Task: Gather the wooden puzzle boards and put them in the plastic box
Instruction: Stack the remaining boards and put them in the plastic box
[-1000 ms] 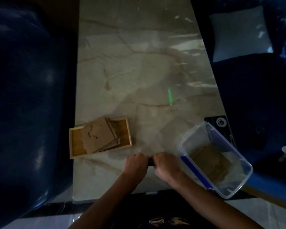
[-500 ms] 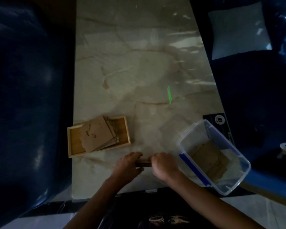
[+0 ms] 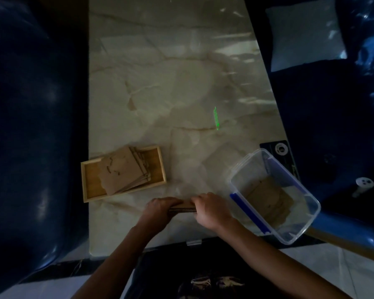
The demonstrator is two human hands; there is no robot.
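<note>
Item: small stack of puzzle boards (image 3: 183, 207), gripped edgewise between my left hand (image 3: 159, 209) and right hand (image 3: 211, 210) on the marble table (image 3: 160, 83), plastic box (image 3: 274, 195) just beside.

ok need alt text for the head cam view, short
Seen from above in dim light, a person's left hand and right hand grip a small stack of wooden puzzle boards on a marble table. A wooden tray with more boards sits left; a clear plastic box holding boards sits right.

Held boards (image 3: 183, 207) mostly hidden between hands; count unclear in dimness.
</note>
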